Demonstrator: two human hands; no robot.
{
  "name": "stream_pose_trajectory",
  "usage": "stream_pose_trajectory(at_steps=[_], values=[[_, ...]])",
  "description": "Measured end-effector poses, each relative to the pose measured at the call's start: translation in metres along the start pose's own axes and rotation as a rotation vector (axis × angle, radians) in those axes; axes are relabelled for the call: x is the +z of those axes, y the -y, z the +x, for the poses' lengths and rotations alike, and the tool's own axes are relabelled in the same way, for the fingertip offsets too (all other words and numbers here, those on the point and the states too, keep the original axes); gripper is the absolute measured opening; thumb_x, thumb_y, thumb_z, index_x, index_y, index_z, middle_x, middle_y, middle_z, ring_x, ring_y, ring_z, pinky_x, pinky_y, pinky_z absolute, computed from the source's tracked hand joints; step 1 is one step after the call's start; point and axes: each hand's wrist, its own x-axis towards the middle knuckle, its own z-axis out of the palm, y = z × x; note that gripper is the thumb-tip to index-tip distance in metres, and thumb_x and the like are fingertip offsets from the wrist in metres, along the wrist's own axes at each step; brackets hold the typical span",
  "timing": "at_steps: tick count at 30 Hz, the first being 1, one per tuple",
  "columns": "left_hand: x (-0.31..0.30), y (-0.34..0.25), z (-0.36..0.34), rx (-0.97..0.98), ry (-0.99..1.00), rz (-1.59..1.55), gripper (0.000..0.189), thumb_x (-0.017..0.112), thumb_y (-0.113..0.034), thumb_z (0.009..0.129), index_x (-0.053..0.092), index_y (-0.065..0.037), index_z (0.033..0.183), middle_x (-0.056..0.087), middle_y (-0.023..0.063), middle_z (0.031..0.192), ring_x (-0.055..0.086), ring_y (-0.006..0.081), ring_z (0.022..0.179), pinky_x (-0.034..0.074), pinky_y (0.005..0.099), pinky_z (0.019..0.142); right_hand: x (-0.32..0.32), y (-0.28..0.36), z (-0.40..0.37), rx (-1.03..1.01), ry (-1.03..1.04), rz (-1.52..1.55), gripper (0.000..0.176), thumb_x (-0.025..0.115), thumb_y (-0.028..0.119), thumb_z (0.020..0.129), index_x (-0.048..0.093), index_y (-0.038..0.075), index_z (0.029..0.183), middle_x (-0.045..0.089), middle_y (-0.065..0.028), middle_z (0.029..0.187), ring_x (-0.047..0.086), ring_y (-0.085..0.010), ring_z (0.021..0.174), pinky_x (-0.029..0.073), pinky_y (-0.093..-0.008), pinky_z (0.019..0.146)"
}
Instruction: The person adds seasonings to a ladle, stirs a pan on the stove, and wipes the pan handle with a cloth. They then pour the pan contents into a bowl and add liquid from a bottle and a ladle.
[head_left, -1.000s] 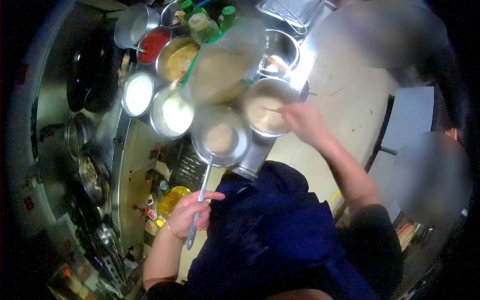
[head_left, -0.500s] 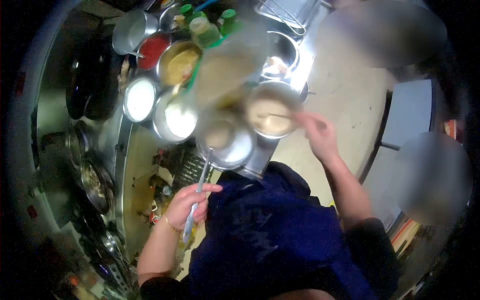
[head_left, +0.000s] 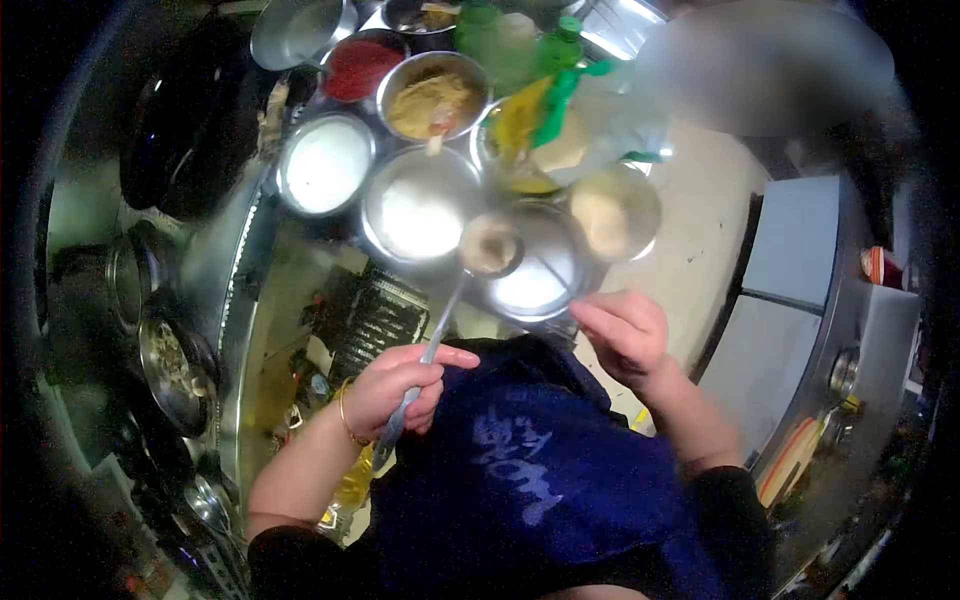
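My left hand point(head_left: 402, 392) is closed around the handle of a metal ladle point(head_left: 445, 320). The ladle's bowl, with something brownish in it, is over the rim between two metal bowls of white contents. My right hand point(head_left: 625, 335) pinches a thin-handled spoon point(head_left: 566, 277) whose far end is blurred above the nearer white-filled bowl point(head_left: 530, 315). To that hand's upper left stands a bowl of beige powder point(head_left: 605, 220). Left of the ladle is the other white-filled bowl point(head_left: 420, 215).
Farther back are a bowl of tan powder point(head_left: 432, 100), a red-filled bowl point(head_left: 362, 68), another white-filled bowl point(head_left: 325, 165), and a clear bag with green and yellow parts point(head_left: 560, 115). Green-capped bottles point(head_left: 560, 45) stand behind. Pans point(head_left: 175, 365) line the left side.
My right hand has drawn the spoon from the beige powder bowl toward the nearer white-filled bowl. My left hand still holds the ladle. The camera view has shifted, moving the bowls rightward.
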Motion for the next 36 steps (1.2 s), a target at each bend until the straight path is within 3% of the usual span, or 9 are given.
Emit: stream_pose_trajectory(at_steps=[1, 2, 5, 6, 7, 12, 22, 31, 36], values=[[-0.009, -0.002, -0.007, 0.01, -0.003, 0.026, 0.036, 0.037, -0.009, 0.087, 0.048, 0.005, 0.119, 0.041, 0.0, 0.048, 0.039, 0.0092, 0.039, 0.04, 0.024, 0.041, 0.008, 0.005, 0.001, 0.014, -0.029, -0.006, 0.031, 0.065, 0.001, 0.066, 0.063, 0.003, 0.097, 0.063, -0.0089, 0.081, 0.059, -0.0197, 0.065, 0.046, -0.028, 0.054], [-0.017, -0.003, -0.014, 0.019, -0.005, 0.052, 0.036, 0.037, -0.008, 0.087, 0.048, 0.005, 0.119, 0.041, 0.0, 0.048, 0.039, 0.0092, 0.039, 0.04, 0.0242, 0.041, 0.014, 0.012, 0.004, 0.064, -0.068, -0.057, 0.025, 0.06, 0.001, 0.074, 0.062, 0.0, 0.099, 0.063, -0.0107, 0.083, 0.059, -0.0187, 0.067, 0.047, -0.0271, 0.059], [-0.049, -0.004, -0.037, 0.05, -0.036, 0.127, 0.036, 0.037, -0.007, 0.085, 0.048, 0.005, 0.117, 0.041, -0.0003, 0.048, 0.039, 0.0088, 0.039, 0.041, 0.0245, 0.04, 0.044, 0.026, 0.009, 0.553, -0.321, 0.318, 0.02, 0.05, 0.002, 0.085, 0.061, -0.002, 0.101, 0.062, -0.0109, 0.086, 0.058, -0.0159, 0.072, 0.047, -0.0256, 0.065], [-0.05, -0.007, -0.047, 0.037, -0.141, 0.164, 0.037, 0.037, -0.007, 0.084, 0.049, 0.005, 0.117, 0.04, -0.0005, 0.047, 0.039, 0.0084, 0.038, 0.04, 0.024, 0.039, 0.05, 0.029, 0.008, 0.671, -0.399, 0.421, 0.022, 0.044, 0.008, 0.09, 0.059, -0.003, 0.103, 0.062, -0.0108, 0.089, 0.057, -0.0136, 0.075, 0.046, -0.0244, 0.07], [-0.057, -0.006, -0.055, 0.077, -0.165, 0.185, 0.037, 0.038, -0.007, 0.083, 0.05, 0.005, 0.116, 0.04, -0.0006, 0.046, 0.038, 0.0082, 0.037, 0.039, 0.0232, 0.039, 0.053, 0.031, 0.006, 0.788, -0.464, 0.49, 0.021, 0.046, 0.008, 0.09, 0.059, -0.003, 0.103, 0.061, -0.0093, 0.09, 0.057, -0.0124, 0.075, 0.046, -0.0239, 0.07], [-0.086, -0.001, -0.076, 0.106, -0.171, 0.212, 0.037, 0.039, -0.009, 0.084, 0.05, 0.005, 0.116, 0.042, -0.0006, 0.048, 0.038, 0.0077, 0.039, 0.038, 0.0228, 0.04, 0.064, 0.03, -0.018, 0.907, -0.318, 0.01, 0.016, 0.051, 0.007, 0.089, 0.061, -0.001, 0.099, 0.062, -0.007, 0.09, 0.059, -0.0116, 0.08, 0.046, -0.0225, 0.067], [-0.087, -0.009, -0.071, 0.021, -0.057, 0.198, 0.036, 0.038, -0.01, 0.087, 0.048, 0.004, 0.118, 0.042, -0.0011, 0.048, 0.039, 0.0076, 0.039, 0.038, 0.0226, 0.041, 0.102, 0.032, -0.035, 1.051, -0.471, 0.272, 0.016, 0.053, 0.009, 0.088, 0.061, -0.002, 0.097, 0.063, -0.0063, 0.081, 0.059, -0.0108, 0.076, 0.047, -0.0226, 0.068], [-0.085, -0.01, -0.055, -0.018, -0.031, 0.14, 0.035, 0.035, -0.006, 0.087, 0.049, 0.004, 0.117, 0.041, -0.0002, 0.047, 0.039, 0.009, 0.038, 0.039, 0.0238, 0.041, 0.091, 0.039, -0.047, 1.196, -0.687, 0.4, 0.019, 0.052, 0.017, 0.089, 0.062, 0.002, 0.094, 0.063, -0.0034, 0.076, 0.05, -0.0057, 0.064, 0.04, -0.0185, 0.056], [-0.083, -0.016, -0.041, -0.024, -0.001, 0.124, 0.035, 0.034, -0.006, 0.087, 0.048, 0.004, 0.118, 0.039, -0.0006, 0.048, 0.039, 0.0092, 0.038, 0.041, 0.0247, 0.041, 0.081, 0.063, -0.013, 1.114, -0.67, 0.481, 0.017, 0.052, 0.015, 0.089, 0.062, 0.002, 0.094, 0.063, -0.0034, 0.075, 0.049, -0.0056, 0.062, 0.04, -0.0187, 0.055]])
